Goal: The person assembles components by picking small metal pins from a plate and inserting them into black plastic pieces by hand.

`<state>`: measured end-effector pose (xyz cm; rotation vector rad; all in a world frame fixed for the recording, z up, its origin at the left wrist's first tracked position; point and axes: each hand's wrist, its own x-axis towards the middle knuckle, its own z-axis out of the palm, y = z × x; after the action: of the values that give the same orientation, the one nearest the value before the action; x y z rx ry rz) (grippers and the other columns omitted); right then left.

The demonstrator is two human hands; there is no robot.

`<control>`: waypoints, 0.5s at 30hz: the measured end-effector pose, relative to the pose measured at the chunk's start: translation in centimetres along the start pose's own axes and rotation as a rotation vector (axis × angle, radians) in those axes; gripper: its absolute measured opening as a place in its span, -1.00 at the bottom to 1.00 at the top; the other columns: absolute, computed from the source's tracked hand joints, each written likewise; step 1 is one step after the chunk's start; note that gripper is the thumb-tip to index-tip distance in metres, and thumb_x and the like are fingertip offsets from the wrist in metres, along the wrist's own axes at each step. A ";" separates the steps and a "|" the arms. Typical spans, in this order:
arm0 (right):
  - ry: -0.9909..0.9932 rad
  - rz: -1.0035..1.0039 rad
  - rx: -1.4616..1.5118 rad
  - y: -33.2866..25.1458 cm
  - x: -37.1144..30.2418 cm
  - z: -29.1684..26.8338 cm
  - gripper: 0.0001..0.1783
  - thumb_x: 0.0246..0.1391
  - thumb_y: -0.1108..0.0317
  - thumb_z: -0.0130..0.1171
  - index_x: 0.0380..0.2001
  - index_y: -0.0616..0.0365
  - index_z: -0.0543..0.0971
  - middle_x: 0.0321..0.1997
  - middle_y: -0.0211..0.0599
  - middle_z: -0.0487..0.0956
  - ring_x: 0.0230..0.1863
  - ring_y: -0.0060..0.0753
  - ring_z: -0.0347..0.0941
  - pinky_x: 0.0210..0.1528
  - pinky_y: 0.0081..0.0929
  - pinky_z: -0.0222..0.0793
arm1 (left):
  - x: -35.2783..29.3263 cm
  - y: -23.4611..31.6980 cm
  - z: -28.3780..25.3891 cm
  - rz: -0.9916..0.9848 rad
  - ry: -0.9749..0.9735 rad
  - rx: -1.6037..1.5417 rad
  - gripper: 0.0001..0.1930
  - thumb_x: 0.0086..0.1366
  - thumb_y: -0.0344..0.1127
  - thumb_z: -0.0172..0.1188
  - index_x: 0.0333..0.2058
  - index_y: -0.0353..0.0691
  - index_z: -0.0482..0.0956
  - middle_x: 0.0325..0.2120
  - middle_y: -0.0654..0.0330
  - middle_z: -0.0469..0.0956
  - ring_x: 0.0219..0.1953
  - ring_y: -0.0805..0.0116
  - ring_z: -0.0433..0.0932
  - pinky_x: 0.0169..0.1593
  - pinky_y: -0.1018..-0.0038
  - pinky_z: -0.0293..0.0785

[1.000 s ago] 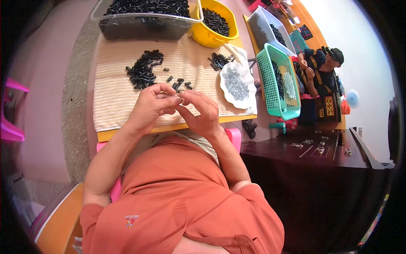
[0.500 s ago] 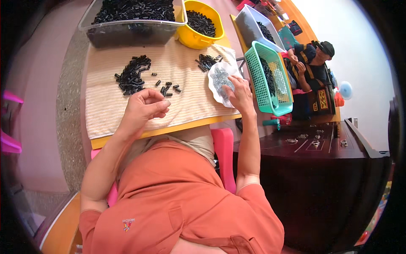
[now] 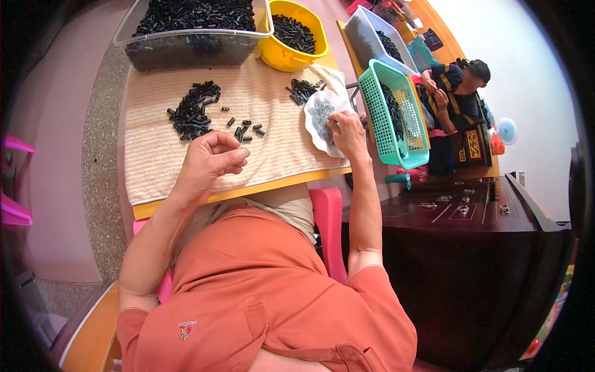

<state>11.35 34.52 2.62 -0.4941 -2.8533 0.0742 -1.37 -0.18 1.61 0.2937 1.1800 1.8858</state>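
Left hand point(image 3: 214, 160) pinched, contents unclear; right hand point(image 3: 349, 135) at right dish point(image 3: 323, 146), grip unclear; far black pieces point(image 3: 195, 15) remain, done count unclear

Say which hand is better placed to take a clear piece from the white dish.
Probably the right hand: its fingertips are at the white dish, by the small clear pieces. The left hand is farther off, near loose black pieces.

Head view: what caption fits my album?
Right hand at a scalloped white dish of small clear pieces, left hand near black tubes.
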 end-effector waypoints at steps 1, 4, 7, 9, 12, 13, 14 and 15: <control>0.002 0.002 0.022 0.2 -0.1 0.2 -0.81 0.07 0.37 0.25 -0.22 0.08 0.68 -0.16 -0.16 0.61 0.00 0.00 0.47 0.05 -0.17 0.44 | 0.0 0.0 0.0 0.002 0.000 0.001 -0.83 0.23 -0.41 0.37 -0.27 -0.19 0.54 -0.40 0.26 0.63 -0.37 0.52 0.63 -0.29 0.58 0.60; 0.018 -0.024 0.040 0.5 -0.2 0.4 -0.83 0.06 0.42 0.23 -0.25 0.14 0.67 -0.21 -0.12 0.62 -0.06 0.01 0.50 0.02 -0.16 0.42 | 0.0 -0.1 0.0 0.002 -0.001 -0.004 -0.84 0.23 -0.41 0.36 -0.27 -0.18 0.54 -0.40 0.26 0.63 -0.37 0.52 0.63 -0.30 0.58 0.60; 0.041 -0.062 0.054 0.8 -0.3 0.4 -0.85 0.06 0.47 0.22 -0.27 0.21 0.66 -0.25 -0.07 0.63 -0.12 0.02 0.53 0.00 -0.16 0.41 | 0.0 0.0 0.1 0.000 -0.001 -0.004 -0.84 0.23 -0.41 0.36 -0.28 -0.18 0.54 -0.40 0.26 0.63 -0.37 0.52 0.63 -0.30 0.59 0.60; 0.051 -0.072 0.072 0.8 -0.4 0.4 -0.86 0.06 0.48 0.22 -0.28 0.22 0.65 -0.26 -0.06 0.63 -0.13 0.03 0.53 -0.01 -0.16 0.41 | 0.0 -0.1 0.0 0.002 -0.001 -0.004 -0.84 0.23 -0.41 0.36 -0.28 -0.18 0.54 -0.40 0.26 0.63 -0.37 0.52 0.63 -0.30 0.59 0.60; 0.096 -0.086 0.121 0.9 -0.6 0.4 -0.87 0.05 0.50 0.22 -0.30 0.24 0.65 -0.26 -0.05 0.63 -0.13 0.04 0.53 -0.02 -0.16 0.41 | 0.0 -0.1 0.1 0.004 0.001 -0.001 -0.84 0.23 -0.41 0.37 -0.28 -0.18 0.54 -0.41 0.26 0.63 -0.37 0.52 0.63 -0.30 0.59 0.60; 0.107 -0.093 0.128 1.0 -0.7 0.4 -0.88 0.06 0.50 0.22 -0.30 0.24 0.65 -0.26 -0.05 0.63 -0.13 0.04 0.53 -0.03 -0.16 0.41 | 0.0 -0.1 0.1 0.006 0.002 0.002 -0.84 0.22 -0.41 0.37 -0.28 -0.18 0.54 -0.41 0.26 0.63 -0.37 0.52 0.63 -0.30 0.59 0.60; 0.119 -0.101 0.135 1.1 -0.7 0.4 -0.88 0.06 0.51 0.21 -0.30 0.24 0.64 -0.27 -0.05 0.63 -0.13 0.04 0.53 -0.04 -0.16 0.41 | 0.0 -0.1 0.1 0.006 0.002 0.002 -0.84 0.22 -0.41 0.37 -0.28 -0.18 0.54 -0.41 0.26 0.63 -0.37 0.52 0.63 -0.30 0.59 0.60; 0.119 -0.101 0.135 1.2 -0.8 0.4 -0.88 0.06 0.51 0.21 -0.30 0.24 0.64 -0.27 -0.05 0.63 -0.13 0.04 0.53 -0.04 -0.16 0.41 | 0.0 -0.1 0.1 0.006 0.003 0.001 -0.84 0.23 -0.41 0.37 -0.28 -0.18 0.54 -0.41 0.26 0.63 -0.37 0.52 0.63 -0.30 0.59 0.60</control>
<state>12.35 35.35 1.96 -0.3158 -2.7281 0.2102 -1.20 -0.11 1.61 0.2955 1.1838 1.8913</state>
